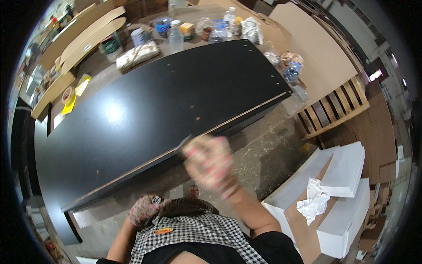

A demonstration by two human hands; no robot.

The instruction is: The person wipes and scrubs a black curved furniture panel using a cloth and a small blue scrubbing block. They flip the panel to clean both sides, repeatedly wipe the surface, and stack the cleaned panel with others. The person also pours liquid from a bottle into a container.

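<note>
A large black panel point(145, 110) lies across the work surface in front of me, its near edge showing a strip of bare brown board. My right hand point(209, 163), in a patterned glove and smeared by motion, is closed at that edge. A thin grey blade, like a scraper's point(183, 143), sticks out of it toward the panel; its handle is hidden in the fist. Low and close to my checked apron point(193, 231), my gloved left hand point(147, 209) is curled closed. Something small and greyish shows at its fingers, too unclear to name.
Along the panel's far side stand bottles point(176, 37), a dark green jar point(110, 46), a wrapped white bundle point(137, 56) and a tape roll point(68, 95). To the right are a slatted wooden pallet point(336, 108), white boards point(343, 220) and a crumpled white cloth point(313, 200).
</note>
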